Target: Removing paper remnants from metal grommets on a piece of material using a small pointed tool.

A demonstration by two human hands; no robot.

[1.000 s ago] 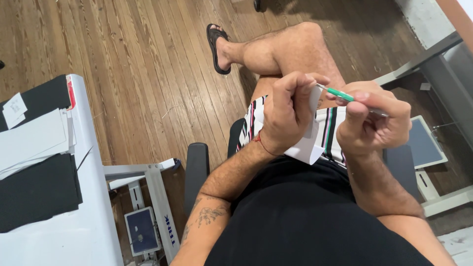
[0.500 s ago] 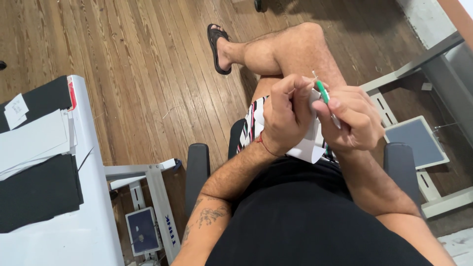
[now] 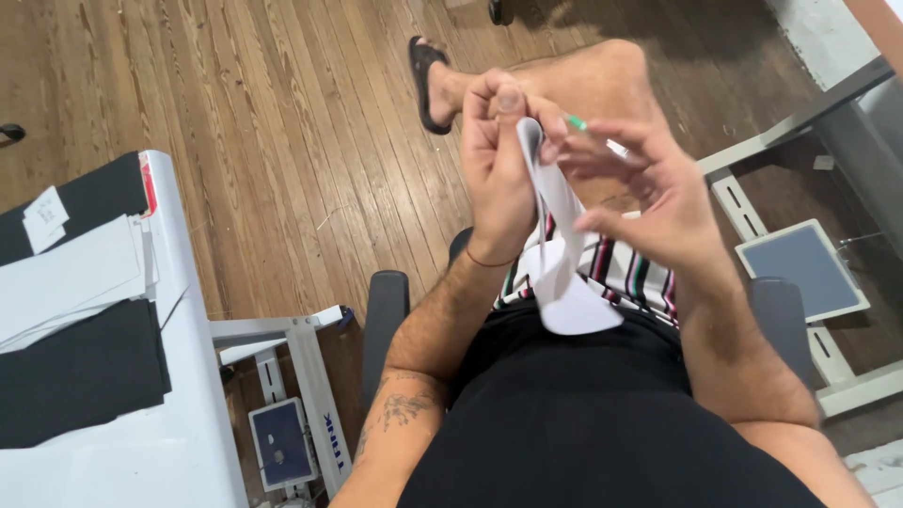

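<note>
Left hand raised over lap, thumb and fingers pinched on top of white strip. Strip hangs down from grip, wide rounded end over striped shorts. Right hand just beside strip, fingers loosely spread, half open; green pen pokes out behind fingers, grip on it hidden. Left of chair: white tabletop carrying black sheets, white sheets, small white paper tag near far corner. Wooden floor below.
</note>
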